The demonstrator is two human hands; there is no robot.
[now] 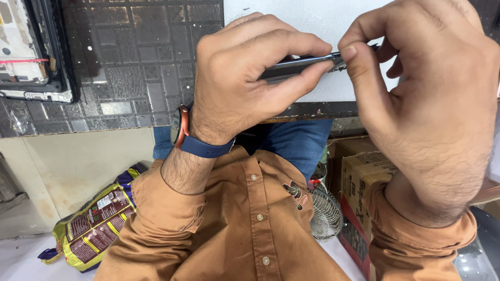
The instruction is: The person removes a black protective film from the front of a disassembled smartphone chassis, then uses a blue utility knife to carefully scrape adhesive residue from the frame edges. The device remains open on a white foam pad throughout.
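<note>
The thin dark phone (297, 65) was held edge-on above the white sheet (291, 21) on the tabletop (130, 62), the left hand (245, 78) closed around it and the right hand (427, 104) pinching its end — a slipped fingertip could, I judged, drop or flex it. A cardboard box (362, 174) stood below, contents hidden; a yellow snack bag (96, 224) lay on the floor (21, 260).

Both hands, left (245, 78) and right (427, 104), meet on a thin flat device (297, 65) above the white board (312, 15)
</note>
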